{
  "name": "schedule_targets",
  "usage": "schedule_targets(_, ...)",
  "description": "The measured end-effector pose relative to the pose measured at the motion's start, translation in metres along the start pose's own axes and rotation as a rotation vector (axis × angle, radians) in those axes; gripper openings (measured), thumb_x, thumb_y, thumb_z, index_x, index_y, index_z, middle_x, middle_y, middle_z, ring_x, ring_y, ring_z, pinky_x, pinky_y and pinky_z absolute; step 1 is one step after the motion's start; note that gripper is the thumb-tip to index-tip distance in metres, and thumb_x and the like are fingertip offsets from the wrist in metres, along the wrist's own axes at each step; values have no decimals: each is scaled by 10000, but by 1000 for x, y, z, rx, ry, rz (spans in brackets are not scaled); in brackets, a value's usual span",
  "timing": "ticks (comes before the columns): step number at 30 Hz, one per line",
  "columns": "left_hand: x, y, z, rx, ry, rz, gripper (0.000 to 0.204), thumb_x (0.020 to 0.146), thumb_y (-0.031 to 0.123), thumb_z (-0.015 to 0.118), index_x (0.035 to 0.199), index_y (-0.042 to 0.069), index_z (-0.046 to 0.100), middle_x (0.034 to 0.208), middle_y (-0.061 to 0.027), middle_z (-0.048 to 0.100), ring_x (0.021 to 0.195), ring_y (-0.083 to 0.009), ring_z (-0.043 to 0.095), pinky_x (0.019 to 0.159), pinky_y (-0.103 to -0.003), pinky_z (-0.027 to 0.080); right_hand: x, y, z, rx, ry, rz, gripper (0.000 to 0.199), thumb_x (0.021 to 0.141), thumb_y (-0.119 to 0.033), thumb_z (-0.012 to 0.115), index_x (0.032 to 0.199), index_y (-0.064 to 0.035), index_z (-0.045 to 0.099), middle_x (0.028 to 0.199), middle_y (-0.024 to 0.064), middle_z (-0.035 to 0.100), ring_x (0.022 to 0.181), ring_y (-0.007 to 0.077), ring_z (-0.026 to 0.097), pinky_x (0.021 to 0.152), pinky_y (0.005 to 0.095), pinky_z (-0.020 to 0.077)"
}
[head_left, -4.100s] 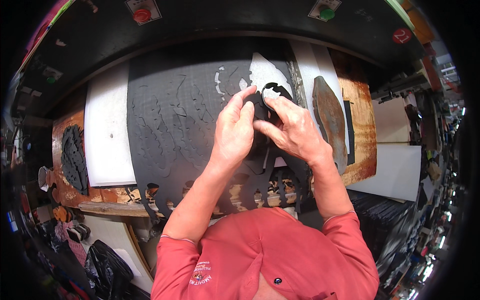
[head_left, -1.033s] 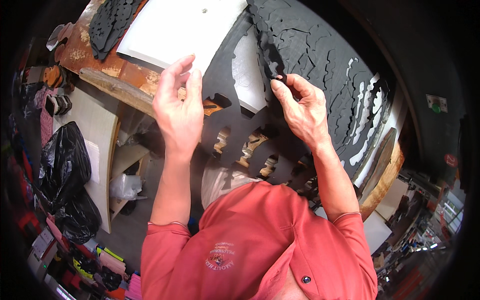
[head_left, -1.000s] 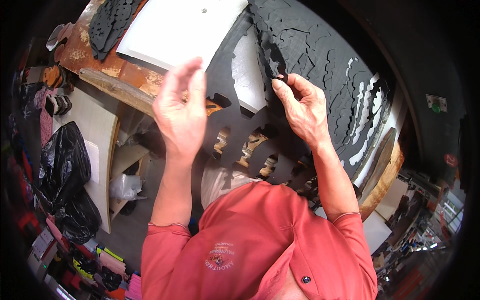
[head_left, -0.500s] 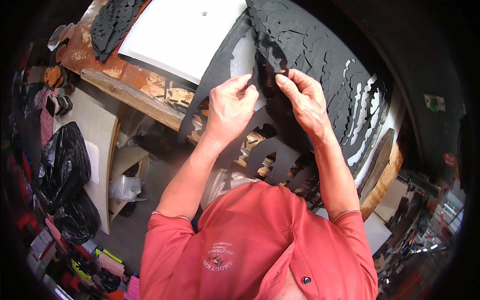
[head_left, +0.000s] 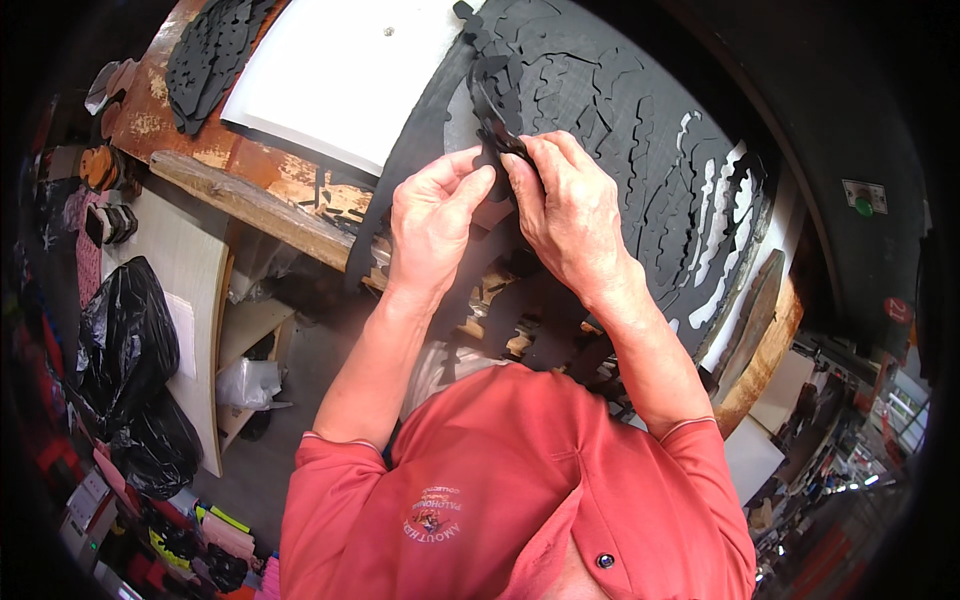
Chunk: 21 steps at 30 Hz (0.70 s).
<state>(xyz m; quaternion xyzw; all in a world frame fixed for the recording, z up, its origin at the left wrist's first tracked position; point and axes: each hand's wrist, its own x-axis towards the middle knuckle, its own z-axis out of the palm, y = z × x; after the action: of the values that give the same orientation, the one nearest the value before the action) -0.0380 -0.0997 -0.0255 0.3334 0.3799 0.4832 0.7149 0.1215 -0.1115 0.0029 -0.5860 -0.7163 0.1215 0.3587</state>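
A large black sheet (head_left: 595, 95), cut through with wavy outlines, covers the bench top ahead of me. Between my hands a black cut piece (head_left: 492, 105) with a jagged edge stands raised from it, partly glossy. My right hand (head_left: 570, 205) grips this piece between thumb and fingers. Thumb and fingertips of my left hand (head_left: 435, 215) are pinched together at its lower left part, close to the right fingertips. Torn-out black sheet parts hang over the bench's front edge below my hands.
A white board (head_left: 325, 85) lies left of the black sheet. Farther left is a stack of black cut pieces (head_left: 210, 60) on the worn bench. A wooden rail (head_left: 250, 200) edges its front. Black plastic bags (head_left: 125, 340) stand at the left; a dark machine (head_left: 810, 130) overhangs the right.
My right hand has moved left toward the left one and turned over, folding the black piece upward. My left hand has shifted slightly left and stays pinched.
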Motion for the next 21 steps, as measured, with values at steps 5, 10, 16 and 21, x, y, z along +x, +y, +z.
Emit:
schedule_targets(5,0,-5,-1,-190,16,-43,268,1056,25,652,1308,-64,682,1108,-65,758,931,-69,693,827,-215,558,8,5,-10,15,-99,-17,260,959,-103,751,1161,53,703,1006,215,665,874,411,698,741,463,594)
schedule_targets(10,0,-9,0,-155,65,-66,284,1047,34,680,1316,-58,665,1031,-22,731,880,-38,643,787,-197,521,18,16,-23,49,-303,41,348,966,-185,762,1204,62,704,1047,239,670,955,437,701,831,486,586)
schedule_targets(16,0,-8,0,-6,55,-17,319,1060,50,674,1357,-59,630,1111,-46,737,964,-74,679,859,-222,552,20,20,-32,19,-397,2,405,956,-233,775,1221,65,702,1043,247,665,961,447,686,837,494,575)
schedule_targets(21,2,-8,1,39,49,20,296,1059,28,667,1342,-56,649,1092,-49,769,916,-32,639,824,-194,517,22,31,-25,106,-322,-2,268,963,-202,761,1080,36,730,1001,229,675,900,441,687,785,493,565)
